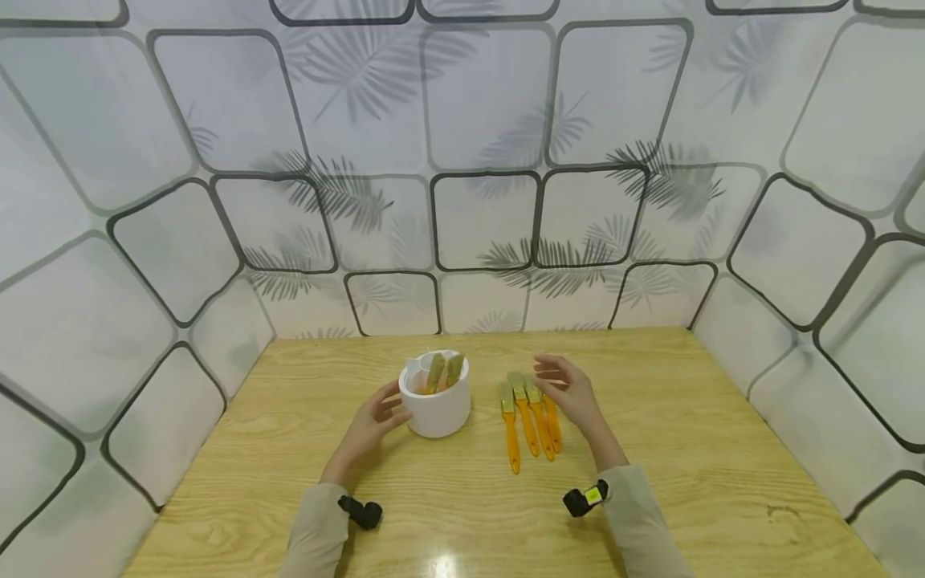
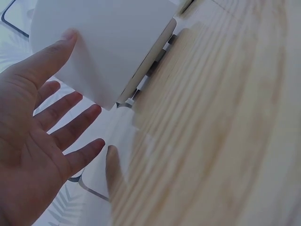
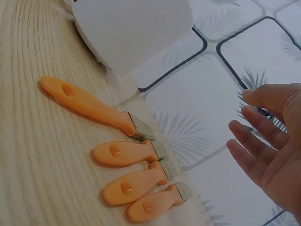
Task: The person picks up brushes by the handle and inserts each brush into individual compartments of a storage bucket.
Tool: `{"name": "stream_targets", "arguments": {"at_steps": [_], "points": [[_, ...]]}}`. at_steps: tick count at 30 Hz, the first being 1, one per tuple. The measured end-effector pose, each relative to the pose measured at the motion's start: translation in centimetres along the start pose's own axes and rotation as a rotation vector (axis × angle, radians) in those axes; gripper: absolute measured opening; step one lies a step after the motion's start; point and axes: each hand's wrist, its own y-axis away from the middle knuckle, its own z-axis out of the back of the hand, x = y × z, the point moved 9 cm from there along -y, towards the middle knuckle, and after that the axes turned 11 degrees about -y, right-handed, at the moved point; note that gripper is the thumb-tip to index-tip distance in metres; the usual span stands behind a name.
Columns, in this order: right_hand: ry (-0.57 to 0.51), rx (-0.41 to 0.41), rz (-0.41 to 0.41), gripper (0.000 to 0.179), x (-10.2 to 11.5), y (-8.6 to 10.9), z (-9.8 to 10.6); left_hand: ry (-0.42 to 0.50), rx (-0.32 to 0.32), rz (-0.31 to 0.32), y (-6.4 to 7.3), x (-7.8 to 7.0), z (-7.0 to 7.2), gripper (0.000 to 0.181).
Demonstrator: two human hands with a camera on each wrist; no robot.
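Note:
A white round container [image 1: 438, 414] with dividers inside stands on the table, and two paintbrushes [image 1: 436, 372] lean in it with bristles up. My left hand [image 1: 373, 419] is at its left side, fingers spread, with the thumb against the white wall [image 2: 117, 42] in the left wrist view. Several paintbrushes with orange handles [image 1: 511, 441] lie side by side to the right of the container, bristles pointing away from me. Over the bristle end of the rightmost ones hovers my right hand [image 1: 571, 393], fingers loosely bent and holding nothing. The right wrist view shows the orange handles [image 3: 84, 102] apart from that hand [image 3: 277, 146].
The light wood table [image 1: 289, 449] reaches back to a patterned wall covering [image 1: 484, 225], which also rises at both sides. Each wrist wears a small black camera [image 1: 361, 512] on a strap.

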Motion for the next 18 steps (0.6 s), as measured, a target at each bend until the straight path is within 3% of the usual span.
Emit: {"name": "stream_targets", "arguments": {"at_steps": [8,18], "points": [[0.010,-0.005,-0.043,0.035,-0.7,0.2,0.8,0.003,0.015,0.018,0.0,0.1,-0.3,0.068],[0.083,-0.030,-0.147,0.035,-1.9,0.7,1.8,0.006,0.029,-0.020,-0.1,-0.2,-0.5,0.068]]}}
